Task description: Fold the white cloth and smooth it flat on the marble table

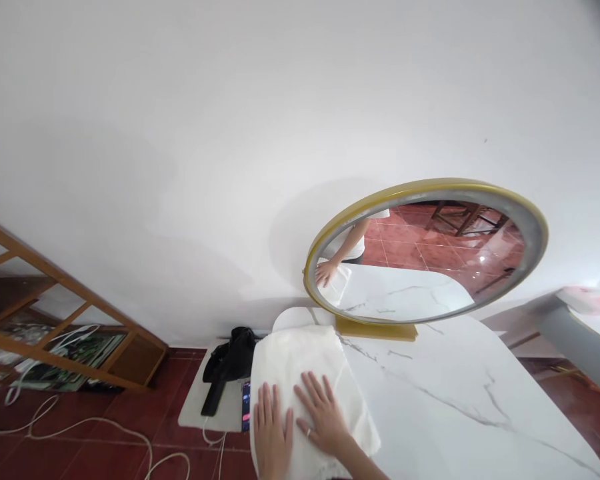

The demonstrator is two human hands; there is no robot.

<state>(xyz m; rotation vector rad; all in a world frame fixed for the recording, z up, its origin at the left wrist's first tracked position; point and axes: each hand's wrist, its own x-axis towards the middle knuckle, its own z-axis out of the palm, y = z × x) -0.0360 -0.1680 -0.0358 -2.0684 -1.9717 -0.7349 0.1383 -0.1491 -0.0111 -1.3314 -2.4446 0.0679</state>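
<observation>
A folded white towel lies on the left end of a white marble-patterned table. My left hand rests flat on the towel's left side, fingers stretched out and pointing away from me. To its right, my right hand is spread on the cloth, with a ring on one finger. Neither hand grips anything. Behind the towel and to the right stands an oval mirror with a gold frame and a gold base; an arm and the towel show in its glass.
Left of the table, a lower white surface bears a black bag, a dark power bank with a white cable, and a lit phone. A wooden-framed shelf leans nearby. Pale cables cross the red tiled floor.
</observation>
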